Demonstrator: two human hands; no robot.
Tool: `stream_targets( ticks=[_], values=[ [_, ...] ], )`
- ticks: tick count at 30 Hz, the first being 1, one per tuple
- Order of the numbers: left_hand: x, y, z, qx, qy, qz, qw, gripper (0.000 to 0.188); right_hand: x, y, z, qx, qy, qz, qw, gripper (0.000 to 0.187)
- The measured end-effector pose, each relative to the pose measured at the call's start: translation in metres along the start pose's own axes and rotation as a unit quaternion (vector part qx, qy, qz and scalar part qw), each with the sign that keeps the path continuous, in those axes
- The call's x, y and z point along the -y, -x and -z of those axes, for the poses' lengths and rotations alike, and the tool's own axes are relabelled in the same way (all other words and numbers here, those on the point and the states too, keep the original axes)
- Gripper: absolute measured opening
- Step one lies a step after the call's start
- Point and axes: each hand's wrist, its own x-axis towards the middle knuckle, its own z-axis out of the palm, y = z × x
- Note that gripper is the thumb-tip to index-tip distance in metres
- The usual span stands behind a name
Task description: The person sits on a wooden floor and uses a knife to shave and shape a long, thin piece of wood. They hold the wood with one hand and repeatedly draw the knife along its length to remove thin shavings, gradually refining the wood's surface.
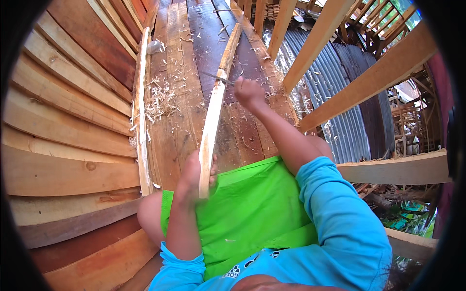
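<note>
A long strip of wood (212, 119) runs away from my lap across the plank floor. Its near stretch is pale and freshly shaved, while the far part is browner and rougher. My left hand (191, 175) is wrapped round the near end, just above the green cloth (252, 208) over my lap. Farther out, my right hand (249, 92) is closed on a knife, its handle mostly hidden in the fist. The dark knife blade (213, 76) lies crosswise on the strip, where the pale and brown parts meet.
Curled shavings (162, 103) are scattered over the plank floor (182, 140). A second pale strip (141, 111) lies along the board wall (68, 165) at left. On the right stand wooden rails (369, 80), with corrugated metal sheets (340, 116) beyond them.
</note>
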Motion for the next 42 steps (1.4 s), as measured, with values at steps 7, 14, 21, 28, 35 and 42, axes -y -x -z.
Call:
stream_targets(
  ticks=[7,14,21,28,35,42],
  values=[
    [-0.001,-0.001,0.007,0.05,0.083,0.044,0.994,0.034,0.008,0.005,-0.007,0.013,0.003,0.008,1.0,0.062],
    [0.003,-0.001,0.008,-0.008,0.048,0.009,0.999,0.039,0.031,0.017,0.004,0.087,-0.005,0.076,0.993,0.065],
    [0.003,-0.005,0.005,-0.006,0.043,0.015,0.999,0.04,0.015,0.008,0.007,0.016,0.06,0.071,0.996,0.058],
    [-0.004,0.005,-0.005,0.011,0.053,0.028,0.998,0.032,0.017,0.008,-0.002,-0.019,0.065,-0.019,0.998,0.055],
    [0.0,0.008,-0.009,-0.019,0.02,0.009,1.0,0.033,-0.002,0.002,-0.007,-0.081,0.118,0.028,0.989,0.056],
    [0.0,0.01,0.0,-0.003,0.036,-0.003,0.999,0.033,0.001,-0.003,0.017,-0.116,0.142,0.024,0.983,0.058]
  ],
)
